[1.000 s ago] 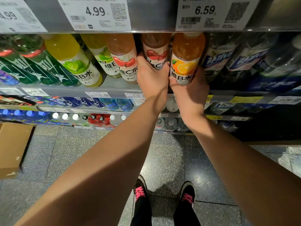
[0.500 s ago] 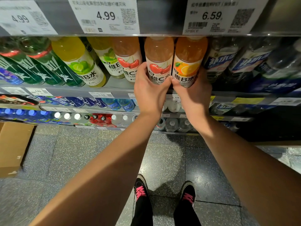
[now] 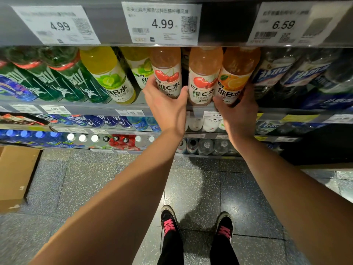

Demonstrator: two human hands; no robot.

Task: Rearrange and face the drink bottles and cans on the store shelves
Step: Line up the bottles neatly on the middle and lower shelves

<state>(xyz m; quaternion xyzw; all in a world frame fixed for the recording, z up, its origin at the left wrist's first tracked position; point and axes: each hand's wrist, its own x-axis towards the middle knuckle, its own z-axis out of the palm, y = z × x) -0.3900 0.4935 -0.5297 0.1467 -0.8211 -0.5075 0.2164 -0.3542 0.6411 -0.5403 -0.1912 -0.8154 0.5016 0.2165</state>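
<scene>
Bottle caps are out of sight, cut off under the shelf lip above both hands. Left hand (image 3: pixel 165 109) wraps the base of a cherry bottle (image 3: pixel 166 73), thumb curled round its right side, fingers hidden behind. Right hand (image 3: pixel 237 109) cups the bottom of the orange bottle (image 3: pixel 236 77), fingertips lost behind it. Between the two hands stands a second cherry bottle (image 3: pixel 203 77), touching the orange one; a narrow dark gap splits the cherries. All sit at the shelf's front edge (image 3: pixel 107 109). Left of the left hand, lime bottles (image 3: pixel 107 73), then green ones (image 3: pixel 63 77); right of the right hand, dark blue-labelled bottles (image 3: pixel 298 73), blurry. A cardboard box (image 3: pixel 15 176) sits on the floor, low left.
</scene>
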